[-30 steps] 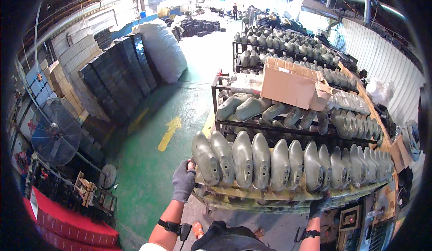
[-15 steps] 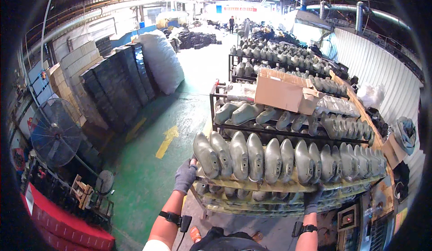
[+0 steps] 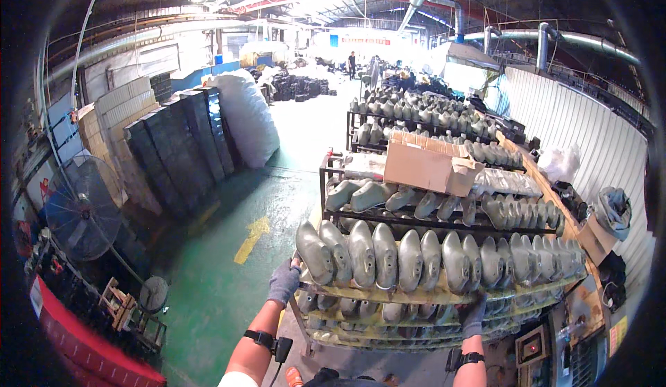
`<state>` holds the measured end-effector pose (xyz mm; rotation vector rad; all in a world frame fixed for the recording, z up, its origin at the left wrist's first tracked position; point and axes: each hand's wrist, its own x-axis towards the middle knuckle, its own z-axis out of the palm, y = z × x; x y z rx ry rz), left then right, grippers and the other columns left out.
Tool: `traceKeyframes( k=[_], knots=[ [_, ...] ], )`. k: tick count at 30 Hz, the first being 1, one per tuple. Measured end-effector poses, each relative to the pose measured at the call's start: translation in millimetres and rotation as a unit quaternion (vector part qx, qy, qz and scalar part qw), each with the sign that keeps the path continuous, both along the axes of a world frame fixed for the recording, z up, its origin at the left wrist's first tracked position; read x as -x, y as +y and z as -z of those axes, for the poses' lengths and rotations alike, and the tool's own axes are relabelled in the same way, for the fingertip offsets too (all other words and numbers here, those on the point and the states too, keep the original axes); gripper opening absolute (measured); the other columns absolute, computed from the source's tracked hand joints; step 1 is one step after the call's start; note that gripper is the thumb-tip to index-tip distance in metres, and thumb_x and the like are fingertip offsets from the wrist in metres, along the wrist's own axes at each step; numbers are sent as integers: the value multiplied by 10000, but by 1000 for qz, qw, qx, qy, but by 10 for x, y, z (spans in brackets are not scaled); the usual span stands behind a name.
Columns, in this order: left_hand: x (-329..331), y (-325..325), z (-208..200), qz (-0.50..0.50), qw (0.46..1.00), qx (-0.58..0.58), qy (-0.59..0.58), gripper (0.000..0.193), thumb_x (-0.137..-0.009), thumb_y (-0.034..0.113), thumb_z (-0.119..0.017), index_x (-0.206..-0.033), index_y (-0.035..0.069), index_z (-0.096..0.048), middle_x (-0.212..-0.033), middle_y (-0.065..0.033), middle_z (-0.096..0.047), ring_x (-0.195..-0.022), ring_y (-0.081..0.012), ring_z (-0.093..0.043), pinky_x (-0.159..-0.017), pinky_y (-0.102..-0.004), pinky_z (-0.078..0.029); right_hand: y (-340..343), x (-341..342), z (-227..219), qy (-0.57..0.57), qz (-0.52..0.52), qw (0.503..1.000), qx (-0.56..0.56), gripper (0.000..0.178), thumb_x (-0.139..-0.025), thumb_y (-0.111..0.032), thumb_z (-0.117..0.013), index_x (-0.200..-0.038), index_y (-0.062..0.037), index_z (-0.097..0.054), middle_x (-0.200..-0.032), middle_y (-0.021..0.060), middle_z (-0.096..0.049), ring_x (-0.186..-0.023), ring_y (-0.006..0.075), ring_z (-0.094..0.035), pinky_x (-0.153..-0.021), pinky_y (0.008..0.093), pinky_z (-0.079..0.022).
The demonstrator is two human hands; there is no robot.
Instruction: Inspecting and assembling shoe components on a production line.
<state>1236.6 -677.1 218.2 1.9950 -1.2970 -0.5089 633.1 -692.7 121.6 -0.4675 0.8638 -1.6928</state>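
A wheeled metal rack [image 3: 444,297] with several shelves of grey shoe lasts [image 3: 388,255] stands right in front of me. My left hand [image 3: 284,283], in a grey glove, grips the rack's left upright beside the first last of the top row. My right hand [image 3: 476,315], also gloved, holds the rack's front frame lower down on the right, partly hidden by the shelves. A black band with a small device [image 3: 267,342] sits on my left wrist.
A second rack [image 3: 333,199] of lasts carrying a cardboard box [image 3: 427,165] stands just behind, with more racks beyond. Green floor with a yellow arrow [image 3: 253,238] lies to the left. Stacked dark crates [image 3: 173,151], a big white sack [image 3: 246,116] and a floor fan [image 3: 80,217] line the left side.
The view has tilted up and the rack of lasts sits lower and closer in the picture. Both hands keep their hold on the rack.
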Motion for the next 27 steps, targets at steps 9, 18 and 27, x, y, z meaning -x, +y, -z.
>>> traceKeyframes(
  k=[9, 18, 27],
  knots=[
    [-25, -33, 142, -12, 999, 51, -9, 469, -1046, 446, -441, -1081, 29, -650, -940, -235, -677, -906, -414, -652, -815, -491, -492, -41, 78, 101, -25, -17, 999, -39, 522, -946, -639, -514, -1202, -200, -631, -916, 10, -678, -650, 211, -585, -550, 354, -497],
    [42, 59, -51, -13, 999, 23, 21, 445, -1045, 437, -440, -1132, 51, -646, -1012, -264, -679, -974, -472, -639, -823, -527, -492, 18, 82, 145, -38, -51, 997, 35, 579, -1002, -542, -438, -1409, -149, -563, -1400, 60, -597, -1249, 298, -554, -988, 504, -475],
    [90, 67, -101, -25, 997, 68, 4, 380, -1047, 374, -459, -1080, 43, -645, -935, -259, -659, -889, -462, -630, -767, -510, -483, -36, 28, 269, -33, 8, 991, 127, 597, -969, -507, -528, -1387, -82, -564, -1412, 90, -591, -1298, 300, -534, -1134, 482, -373]
  ],
)
